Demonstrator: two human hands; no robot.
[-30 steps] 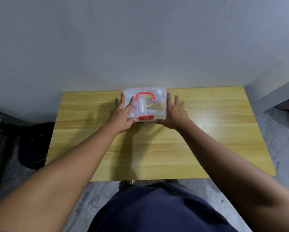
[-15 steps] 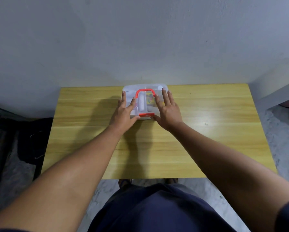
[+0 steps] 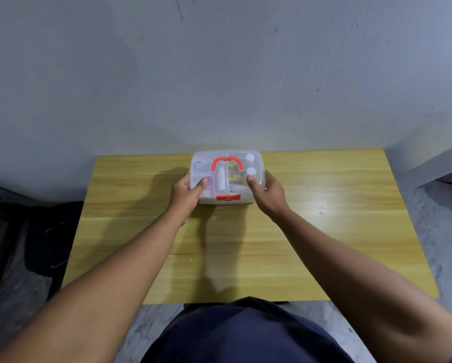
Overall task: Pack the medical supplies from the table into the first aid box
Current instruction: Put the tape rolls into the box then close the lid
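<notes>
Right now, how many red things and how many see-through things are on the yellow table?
Red: 2, the handle and the latch
See-through: 1, the box
Total: 3

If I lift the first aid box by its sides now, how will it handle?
The first aid box looks like rigid clear plastic, so it should keep its shape. Its smooth walls may slip under the left hand and right hand. The loose supplies visible inside will probably shift if it is tilted.
</notes>
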